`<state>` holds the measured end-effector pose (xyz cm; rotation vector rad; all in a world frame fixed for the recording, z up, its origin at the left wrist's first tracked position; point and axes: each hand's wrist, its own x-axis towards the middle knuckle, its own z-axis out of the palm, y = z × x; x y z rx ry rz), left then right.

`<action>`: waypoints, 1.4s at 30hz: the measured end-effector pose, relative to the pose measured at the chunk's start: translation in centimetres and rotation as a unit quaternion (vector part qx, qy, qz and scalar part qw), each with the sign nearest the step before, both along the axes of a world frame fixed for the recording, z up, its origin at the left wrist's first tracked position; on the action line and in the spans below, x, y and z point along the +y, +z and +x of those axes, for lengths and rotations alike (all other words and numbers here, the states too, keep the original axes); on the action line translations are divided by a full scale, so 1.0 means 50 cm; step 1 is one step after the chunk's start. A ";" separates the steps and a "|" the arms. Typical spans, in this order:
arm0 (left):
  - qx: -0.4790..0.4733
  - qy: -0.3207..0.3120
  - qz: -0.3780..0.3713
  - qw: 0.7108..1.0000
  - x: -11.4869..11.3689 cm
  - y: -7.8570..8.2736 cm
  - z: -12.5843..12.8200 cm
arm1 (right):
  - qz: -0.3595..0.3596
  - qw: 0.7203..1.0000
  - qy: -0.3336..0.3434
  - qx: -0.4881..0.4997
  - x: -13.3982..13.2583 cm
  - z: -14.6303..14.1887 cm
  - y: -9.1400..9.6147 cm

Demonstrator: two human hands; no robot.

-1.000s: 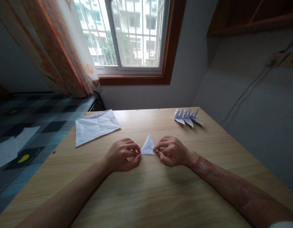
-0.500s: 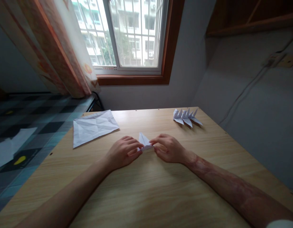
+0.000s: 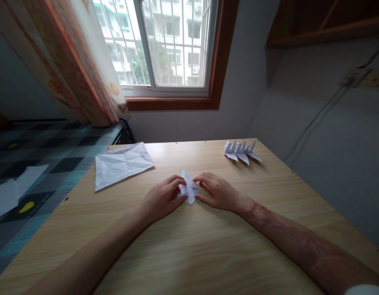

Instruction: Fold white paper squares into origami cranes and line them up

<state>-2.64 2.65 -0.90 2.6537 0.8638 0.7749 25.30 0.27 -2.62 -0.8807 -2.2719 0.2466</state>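
Observation:
Between my two hands a small piece of folded white paper (image 3: 189,190) rests at the middle of the table, one point facing the window and another facing me. My left hand (image 3: 167,193) holds its left side, with fingertips behind and thumb on the near edge. On the right side, my right hand (image 3: 218,190) has its fingers and thumb curved around the paper's edge. The fingertips partly cover both sides of the folds.
A large creased white sheet (image 3: 124,164) lies at the back left of the wooden table (image 3: 189,254). Folded paper figures, apparently cranes (image 3: 242,152), stand in a row at the back right. Beside the table, a checked bed (image 3: 66,164) bears more white paper (image 3: 14,189).
The near part of the folded paper has opened down toward me, so a point now shows at the front. My fingers have spread slightly along its sides.

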 end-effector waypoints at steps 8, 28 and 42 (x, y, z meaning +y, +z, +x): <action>-0.007 -0.001 0.045 0.999 0.002 -0.010 0.003 | -0.014 0.997 -0.079 0.014 -0.001 -0.016 -0.012; 0.000 0.164 0.087 0.983 0.002 -0.011 -0.003 | 0.014 0.998 -0.062 -0.025 -0.005 -0.013 0.004; 0.099 0.051 0.085 0.990 0.010 -0.003 0.001 | 0.013 0.990 -0.140 -0.020 0.003 -0.009 -0.001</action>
